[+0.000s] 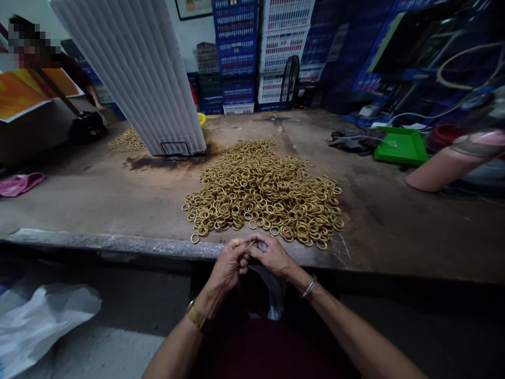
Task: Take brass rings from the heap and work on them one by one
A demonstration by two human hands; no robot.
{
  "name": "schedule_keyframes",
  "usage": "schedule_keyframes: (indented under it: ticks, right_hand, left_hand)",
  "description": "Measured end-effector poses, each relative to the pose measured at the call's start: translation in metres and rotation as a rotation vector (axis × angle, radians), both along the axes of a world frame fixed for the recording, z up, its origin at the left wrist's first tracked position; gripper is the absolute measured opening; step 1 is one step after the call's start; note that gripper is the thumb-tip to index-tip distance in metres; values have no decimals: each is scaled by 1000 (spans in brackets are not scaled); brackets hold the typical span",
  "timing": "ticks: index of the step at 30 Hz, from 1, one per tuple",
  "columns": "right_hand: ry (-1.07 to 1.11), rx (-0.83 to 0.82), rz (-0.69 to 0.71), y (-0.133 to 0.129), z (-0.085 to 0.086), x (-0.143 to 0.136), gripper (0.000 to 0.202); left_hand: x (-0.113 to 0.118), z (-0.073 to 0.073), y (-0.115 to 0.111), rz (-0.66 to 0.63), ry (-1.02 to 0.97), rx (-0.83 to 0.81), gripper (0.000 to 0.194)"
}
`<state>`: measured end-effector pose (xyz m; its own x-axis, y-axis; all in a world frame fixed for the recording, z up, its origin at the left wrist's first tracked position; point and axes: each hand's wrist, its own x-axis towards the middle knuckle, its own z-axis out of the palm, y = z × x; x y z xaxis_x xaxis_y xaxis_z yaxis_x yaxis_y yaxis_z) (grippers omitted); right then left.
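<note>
A broad heap of gold-coloured rings (pixel 260 195) lies on the worktable (pixel 379 226) in front of me. Just off the table's front edge, my left hand (pixel 230 263) and my right hand (pixel 272 256) meet fingertip to fingertip below the heap. Both are closed, pinching a gold-coloured ring (pixel 251 243) between them; fingers cover most of it. A clear plastic bag (pixel 272 289) hangs under my hands, at the table's edge.
A tall white corrugated panel (pixel 145 73) stands on the table, with more rings (pixel 128 140) behind it. A green tray (pixel 400 146) and a pink cylinder (pixel 445 166) are at right. Stacked crates (pixel 236 52) line the back. A person (pixel 74 68) is at far left.
</note>
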<state>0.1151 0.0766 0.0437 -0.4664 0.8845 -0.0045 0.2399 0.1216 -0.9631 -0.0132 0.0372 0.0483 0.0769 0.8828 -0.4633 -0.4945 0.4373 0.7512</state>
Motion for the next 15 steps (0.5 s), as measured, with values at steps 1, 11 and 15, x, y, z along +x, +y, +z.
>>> schedule_keyframes:
  ticks: [1, 11, 15]
  right_hand:
    - [0, -16, -15, 0, -1, 0, 24]
    - [7, -73, -149, 3, -5, -1, 19]
    - [22, -103, -151, 4, -3, -2, 19]
  left_hand:
    - [2, 0, -1, 35, 12, 3, 32]
    - [12, 0, -12, 135, 246, 213, 31]
    - [7, 2, -14, -5, 347, 202, 32]
